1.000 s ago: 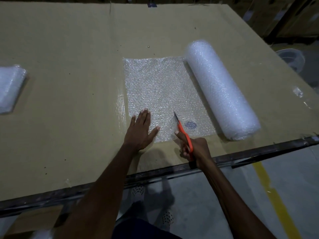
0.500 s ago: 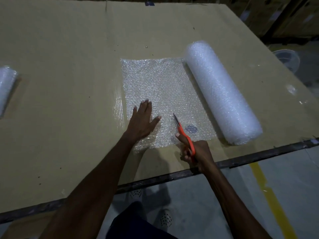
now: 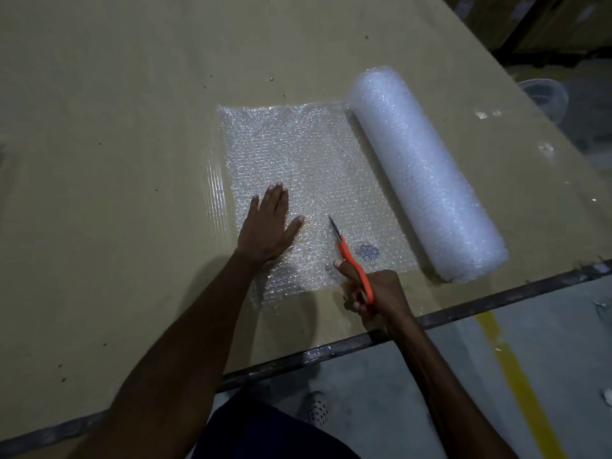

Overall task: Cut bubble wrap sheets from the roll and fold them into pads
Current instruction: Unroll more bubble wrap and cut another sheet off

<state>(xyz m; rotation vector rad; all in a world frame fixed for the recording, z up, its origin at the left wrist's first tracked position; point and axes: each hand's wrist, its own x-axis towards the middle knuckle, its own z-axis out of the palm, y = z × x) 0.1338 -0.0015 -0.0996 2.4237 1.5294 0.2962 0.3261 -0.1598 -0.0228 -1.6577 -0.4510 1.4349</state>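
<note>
No legible text, label, brand, number or sign appeared anywhere in the head view. A small bluish mark (image 3: 367, 251) showed through the unrolled bubble wrap sheet (image 3: 298, 154) near its front edge, just beside the scissors (image 3: 351, 256), but it was too blurred to read as writing. The roll (image 3: 424, 170) and the cardboard-covered table (image 3: 116, 127) bore no readable print.

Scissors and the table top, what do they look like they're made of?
Scissors: orange handles, apparently matte plastic; blades look like metal, grey with a glint. Table top: probably cardboard sheeting, flat tan, dull, with a faint seam; its dark front edge may be metal.
</note>
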